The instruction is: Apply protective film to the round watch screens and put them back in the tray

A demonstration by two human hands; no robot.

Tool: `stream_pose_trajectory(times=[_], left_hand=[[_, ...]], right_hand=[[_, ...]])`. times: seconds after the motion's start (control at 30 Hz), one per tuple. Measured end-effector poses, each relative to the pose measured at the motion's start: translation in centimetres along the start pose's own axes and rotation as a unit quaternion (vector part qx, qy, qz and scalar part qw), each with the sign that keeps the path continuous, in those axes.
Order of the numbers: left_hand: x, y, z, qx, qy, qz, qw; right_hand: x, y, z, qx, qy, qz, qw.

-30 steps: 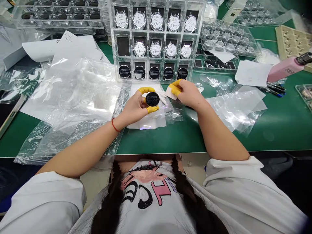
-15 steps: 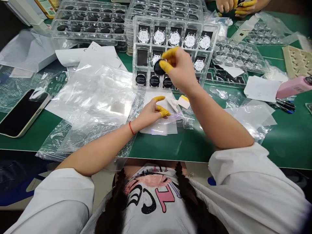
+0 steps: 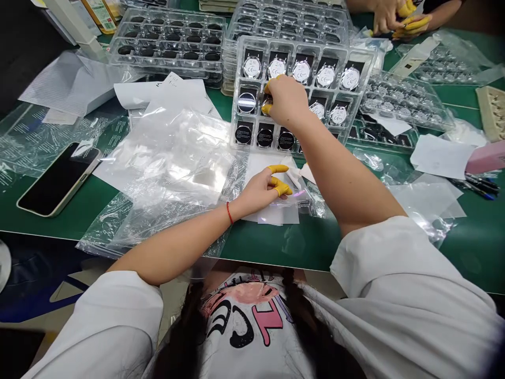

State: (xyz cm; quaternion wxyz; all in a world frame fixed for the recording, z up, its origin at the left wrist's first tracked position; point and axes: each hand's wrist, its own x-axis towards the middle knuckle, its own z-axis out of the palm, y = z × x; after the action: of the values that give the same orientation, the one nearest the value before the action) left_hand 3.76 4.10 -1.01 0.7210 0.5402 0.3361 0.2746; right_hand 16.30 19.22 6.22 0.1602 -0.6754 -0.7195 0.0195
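Note:
A clear plastic tray (image 3: 235, 89) stands tilted, holding watch cases in its compartments. Most of the upper ones show silver backs, while the bottom row shows black faces. My right hand (image 3: 288, 101) reaches into the middle row, second compartment from the left, its yellow-capped fingers closed around a watch case (image 3: 266, 101) that they partly cover. Just left of it, a watch case (image 3: 246, 102) lies with its dark face outward. My left hand (image 3: 265, 190) rests with fingers apart and nothing held, over a small clear bag (image 3: 302, 202) and white paper (image 3: 254, 160).
Stacked trays (image 3: 169, 45) stand behind. Plastic bags (image 3: 189, 158) and papers cover the left side, beside a phone (image 3: 55, 181). At right are more trays (image 3: 402, 100), pens (image 3: 479, 184) and a pink bottle (image 3: 487, 157). Another person's hands (image 3: 402, 21) work at the back right.
The dark-faced watch case from my right hand now sits in the middle row's leftmost compartment, which showed only a black insert. My right hand has moved onto the neighbouring one. The view has shifted left.

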Motion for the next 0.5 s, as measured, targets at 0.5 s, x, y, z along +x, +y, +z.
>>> stream_pose_trajectory(times=[0.5], left_hand=[[-0.4,1.3,0.0,-0.098,0.040,0.058,0.993]], right_hand=[[-14.3,4.0,-4.4,0.448,-0.186,-0.001,0.874]])
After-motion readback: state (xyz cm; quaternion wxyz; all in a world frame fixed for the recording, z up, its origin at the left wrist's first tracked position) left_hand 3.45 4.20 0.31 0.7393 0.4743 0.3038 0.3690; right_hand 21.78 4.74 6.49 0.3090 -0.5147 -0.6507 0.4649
